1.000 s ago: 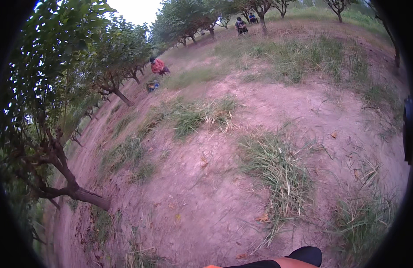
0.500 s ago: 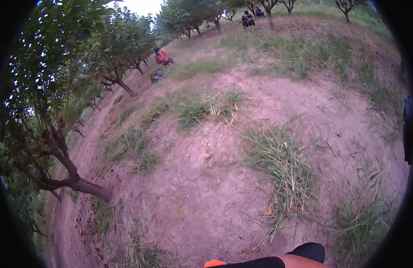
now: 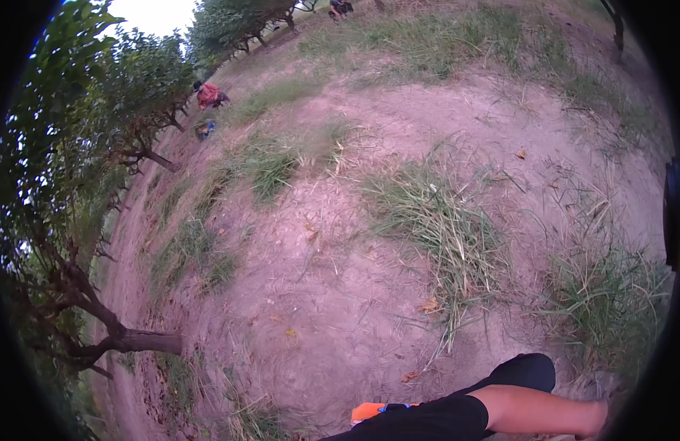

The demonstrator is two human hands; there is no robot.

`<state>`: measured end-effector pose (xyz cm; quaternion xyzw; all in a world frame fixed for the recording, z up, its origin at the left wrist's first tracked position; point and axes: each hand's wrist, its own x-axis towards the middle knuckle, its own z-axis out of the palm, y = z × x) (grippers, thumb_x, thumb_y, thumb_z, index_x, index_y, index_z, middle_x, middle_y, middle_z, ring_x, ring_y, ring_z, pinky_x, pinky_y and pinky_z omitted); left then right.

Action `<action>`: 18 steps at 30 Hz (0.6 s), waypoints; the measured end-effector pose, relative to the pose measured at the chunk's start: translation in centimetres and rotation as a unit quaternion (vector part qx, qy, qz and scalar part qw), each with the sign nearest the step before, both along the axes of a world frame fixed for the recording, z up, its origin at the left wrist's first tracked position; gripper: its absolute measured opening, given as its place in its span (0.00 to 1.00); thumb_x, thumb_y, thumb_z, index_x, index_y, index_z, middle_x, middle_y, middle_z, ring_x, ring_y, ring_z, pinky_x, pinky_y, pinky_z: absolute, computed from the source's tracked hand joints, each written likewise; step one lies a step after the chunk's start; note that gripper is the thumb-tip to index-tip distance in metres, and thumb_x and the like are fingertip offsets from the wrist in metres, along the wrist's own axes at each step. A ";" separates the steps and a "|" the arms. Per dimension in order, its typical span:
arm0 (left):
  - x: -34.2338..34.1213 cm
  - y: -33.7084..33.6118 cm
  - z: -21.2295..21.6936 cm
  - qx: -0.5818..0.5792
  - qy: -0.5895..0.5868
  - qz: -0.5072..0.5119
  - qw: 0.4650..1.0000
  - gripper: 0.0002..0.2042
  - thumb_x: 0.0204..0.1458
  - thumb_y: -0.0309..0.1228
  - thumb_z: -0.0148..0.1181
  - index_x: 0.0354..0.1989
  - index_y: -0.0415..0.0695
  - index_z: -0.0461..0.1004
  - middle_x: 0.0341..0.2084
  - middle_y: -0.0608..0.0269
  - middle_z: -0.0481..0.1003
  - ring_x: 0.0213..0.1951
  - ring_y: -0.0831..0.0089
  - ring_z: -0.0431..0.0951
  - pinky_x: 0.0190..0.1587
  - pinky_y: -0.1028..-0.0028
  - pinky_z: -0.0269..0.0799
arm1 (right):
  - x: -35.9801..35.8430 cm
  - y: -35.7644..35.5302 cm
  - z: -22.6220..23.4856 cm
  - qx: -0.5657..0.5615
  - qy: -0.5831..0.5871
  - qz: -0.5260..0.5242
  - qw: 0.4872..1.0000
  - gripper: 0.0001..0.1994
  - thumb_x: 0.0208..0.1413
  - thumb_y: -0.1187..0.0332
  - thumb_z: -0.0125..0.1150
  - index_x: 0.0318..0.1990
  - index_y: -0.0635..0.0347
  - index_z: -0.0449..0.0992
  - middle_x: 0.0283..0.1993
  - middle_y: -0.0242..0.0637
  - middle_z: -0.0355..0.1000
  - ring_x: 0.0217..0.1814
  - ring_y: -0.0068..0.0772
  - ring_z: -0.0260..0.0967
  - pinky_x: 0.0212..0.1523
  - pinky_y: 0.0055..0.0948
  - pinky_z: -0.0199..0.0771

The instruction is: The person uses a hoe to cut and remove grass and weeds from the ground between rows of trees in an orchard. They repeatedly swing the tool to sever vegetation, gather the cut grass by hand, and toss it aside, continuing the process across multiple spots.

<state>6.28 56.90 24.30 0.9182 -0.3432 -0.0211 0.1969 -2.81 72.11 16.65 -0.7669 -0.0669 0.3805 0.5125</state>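
A bare forearm [image 3: 538, 410], most likely my right, comes from a black sleeve [image 3: 428, 422] at the lower edge and stretches to the right. Its wrist end reaches the dark rim of the picture, where my fingers cannot be made out. Behind the forearm shows a dark rounded shape [image 3: 531, 370], perhaps my clothed knee. An orange thing with blue on it [image 3: 366, 412] peeks out beside the sleeve; its kind is unclear. Nearest to the wrist is a tuft of green grass [image 3: 604, 301]. My left hand is out of sight.
Reddish bare soil [image 3: 332, 294] carries a flattened grass clump [image 3: 446, 228] and dry leaves. At left stands a forked tree trunk [image 3: 145, 340], with a tree row beyond. A person in red [image 3: 209, 95] crouches farther off, near a blue object [image 3: 204, 129]. Another person [image 3: 340, 9] is far back.
My view has swung, so the grass and distant people sit farther left and mostly higher. More of the sleeve, forearm and orange thing has come into sight at the bottom.
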 end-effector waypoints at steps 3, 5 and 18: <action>-0.4 -2.1 2.1 0.144 0.040 -0.025 0.988 0.19 0.47 0.43 0.60 0.47 0.52 0.80 0.50 0.62 0.77 0.50 0.64 0.76 0.48 0.58 0.70 | -0.6 -5.1 -0.8 -0.014 0.018 -0.058 0.998 0.12 0.58 0.63 0.60 0.40 0.57 0.66 0.33 0.33 0.69 0.28 0.28 0.68 0.26 0.34 0.72; -1.8 -2.3 6.8 0.130 0.097 -0.030 0.986 0.19 0.46 0.43 0.62 0.47 0.52 0.80 0.50 0.64 0.77 0.50 0.65 0.76 0.47 0.59 0.71 | 1.4 -10.4 -2.0 -0.039 0.013 -0.120 0.992 0.12 0.58 0.63 0.60 0.40 0.57 0.66 0.33 0.33 0.69 0.28 0.28 0.68 0.26 0.34 0.72; -10.9 -10.2 3.9 0.012 0.078 0.130 0.988 0.06 0.44 0.26 0.58 0.27 0.44 0.82 0.35 0.53 0.78 0.33 0.64 0.79 0.32 0.63 0.73 | -3.7 -39.7 -12.5 -0.106 0.197 -0.427 0.876 0.11 0.58 0.62 0.60 0.38 0.57 0.66 0.31 0.33 0.68 0.26 0.28 0.67 0.24 0.35 0.72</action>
